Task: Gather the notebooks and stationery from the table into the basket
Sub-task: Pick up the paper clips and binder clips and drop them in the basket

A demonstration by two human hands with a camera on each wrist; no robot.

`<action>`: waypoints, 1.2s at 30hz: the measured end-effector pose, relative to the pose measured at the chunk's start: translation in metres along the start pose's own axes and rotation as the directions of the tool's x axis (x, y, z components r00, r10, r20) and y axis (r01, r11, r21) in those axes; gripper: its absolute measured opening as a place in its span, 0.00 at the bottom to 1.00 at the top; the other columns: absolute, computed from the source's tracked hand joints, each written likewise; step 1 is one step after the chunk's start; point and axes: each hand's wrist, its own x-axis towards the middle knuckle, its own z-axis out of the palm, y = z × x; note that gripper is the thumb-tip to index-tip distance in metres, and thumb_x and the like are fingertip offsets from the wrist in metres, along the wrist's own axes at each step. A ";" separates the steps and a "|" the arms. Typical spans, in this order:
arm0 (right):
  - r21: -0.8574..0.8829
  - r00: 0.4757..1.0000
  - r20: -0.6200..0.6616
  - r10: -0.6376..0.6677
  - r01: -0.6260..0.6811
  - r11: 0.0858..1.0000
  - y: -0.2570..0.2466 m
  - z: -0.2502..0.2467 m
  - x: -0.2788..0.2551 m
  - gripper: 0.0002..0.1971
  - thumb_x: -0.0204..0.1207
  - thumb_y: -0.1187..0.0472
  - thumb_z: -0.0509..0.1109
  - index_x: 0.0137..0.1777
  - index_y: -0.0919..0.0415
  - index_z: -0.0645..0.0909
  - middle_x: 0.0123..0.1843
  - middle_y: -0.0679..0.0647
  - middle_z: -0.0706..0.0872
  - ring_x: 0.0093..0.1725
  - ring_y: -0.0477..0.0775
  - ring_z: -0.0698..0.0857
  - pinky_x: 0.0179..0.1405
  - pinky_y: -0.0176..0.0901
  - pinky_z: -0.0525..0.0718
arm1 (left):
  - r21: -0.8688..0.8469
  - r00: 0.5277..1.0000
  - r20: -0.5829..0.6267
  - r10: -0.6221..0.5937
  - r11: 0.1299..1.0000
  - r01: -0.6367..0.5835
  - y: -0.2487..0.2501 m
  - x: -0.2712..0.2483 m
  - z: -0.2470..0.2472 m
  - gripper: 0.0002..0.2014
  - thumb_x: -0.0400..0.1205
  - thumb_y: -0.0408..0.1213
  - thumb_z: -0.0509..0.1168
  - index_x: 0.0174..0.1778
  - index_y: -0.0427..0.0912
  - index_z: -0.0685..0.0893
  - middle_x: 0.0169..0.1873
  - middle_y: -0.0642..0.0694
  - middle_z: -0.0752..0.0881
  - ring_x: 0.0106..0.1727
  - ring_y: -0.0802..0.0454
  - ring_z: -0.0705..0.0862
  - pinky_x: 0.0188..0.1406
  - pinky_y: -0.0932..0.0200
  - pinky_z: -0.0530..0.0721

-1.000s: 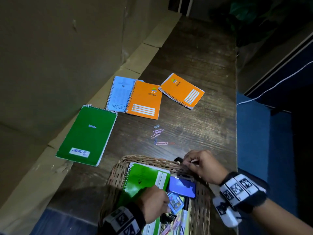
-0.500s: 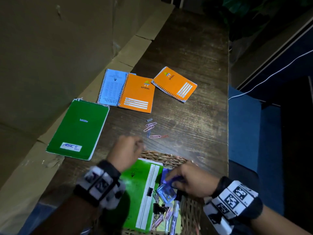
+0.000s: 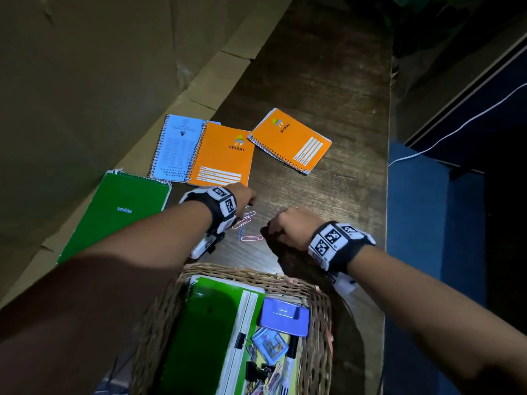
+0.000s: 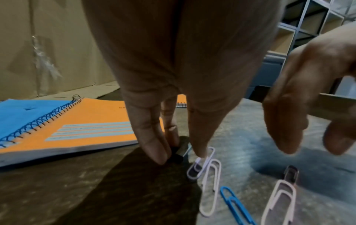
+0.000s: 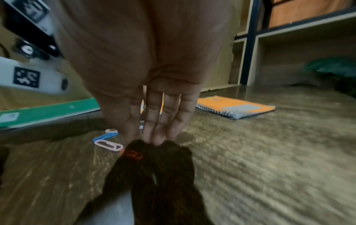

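Left hand (image 4: 173,76) is down on the table (image 3: 328,81), fingertips (image 4: 156,150) pinching a small binder clip (image 4: 183,150) beside the orange notebook (image 4: 77,129); pale paper clips (image 4: 210,182) lie just right of that grip. Right hand (image 3: 291,232) reaches fingers-down, tips (image 5: 154,137) at an orange clip (image 5: 133,154); can't tell if it's gripped. Basket (image 3: 319,295) sits nearer the person, well short of both hands.

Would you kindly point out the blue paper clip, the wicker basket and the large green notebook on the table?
blue paper clip (image 4: 234,204): left wrist view, its loop.
wicker basket (image 3: 318,349): head view, right wall.
large green notebook (image 3: 119,215): head view, cover's middle.
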 end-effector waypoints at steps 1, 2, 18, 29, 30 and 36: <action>-0.006 1.000 0.013 0.002 -0.002 1.000 0.002 0.006 0.007 0.13 0.72 0.60 0.69 0.56 0.53 0.85 0.54 0.58 0.89 0.53 0.63 0.87 0.50 0.55 0.87 | 0.028 1.000 0.013 -0.002 1.000 0.002 0.001 0.004 0.002 0.17 0.77 0.30 0.68 0.63 0.39 0.80 0.61 0.37 0.84 0.60 0.39 0.83 0.57 0.50 0.83; 0.008 1.000 0.017 0.007 -0.007 1.000 0.004 0.010 0.013 0.13 0.72 0.59 0.69 0.56 0.54 0.85 0.53 0.58 0.89 0.53 0.63 0.87 0.50 0.55 0.87 | 0.054 1.000 0.018 -0.008 0.999 0.007 0.002 0.006 0.003 0.16 0.77 0.29 0.68 0.61 0.38 0.79 0.59 0.36 0.83 0.58 0.37 0.83 0.55 0.49 0.83; 0.131 0.998 0.003 0.069 -0.069 0.989 0.010 0.028 0.021 0.07 0.69 0.61 0.72 0.42 0.65 0.85 0.46 0.64 0.88 0.45 0.65 0.86 0.40 0.50 0.84 | 0.090 0.988 -0.001 -0.152 0.984 0.152 0.006 0.012 0.011 0.10 0.77 0.31 0.68 0.52 0.32 0.85 0.54 0.32 0.84 0.53 0.34 0.85 0.48 0.49 0.83; 0.699 0.986 -0.053 0.159 -0.077 0.711 0.013 -0.006 -0.060 0.09 0.68 0.72 0.74 0.44 0.60 0.86 0.34 0.54 0.88 0.33 0.52 0.84 0.38 0.37 0.83 | 0.135 0.986 0.029 -0.166 0.978 0.160 0.014 0.007 0.006 0.15 0.74 0.27 0.71 0.56 0.31 0.84 0.59 0.31 0.81 0.59 0.34 0.83 0.55 0.49 0.82; 0.689 0.995 -0.031 0.097 -0.048 0.723 0.003 -0.008 -0.076 0.10 0.69 0.71 0.74 0.47 0.58 0.87 0.36 0.55 0.90 0.35 0.53 0.87 0.41 0.38 0.84 | 0.136 0.986 0.034 -0.165 0.978 0.159 0.013 0.007 0.005 0.14 0.74 0.26 0.71 0.56 0.30 0.84 0.59 0.31 0.82 0.58 0.34 0.84 0.53 0.49 0.83; 0.532 0.979 0.136 -0.154 0.059 0.845 -0.065 0.024 -0.147 0.15 0.71 0.70 0.65 0.50 0.57 0.90 0.45 0.52 0.94 0.43 0.46 0.90 0.50 0.37 0.87 | 0.165 0.986 0.073 -0.150 0.977 0.137 -0.001 0.005 0.005 0.04 0.72 0.29 0.72 0.35 0.35 0.83 0.49 0.33 0.88 0.51 0.37 0.87 0.44 0.52 0.84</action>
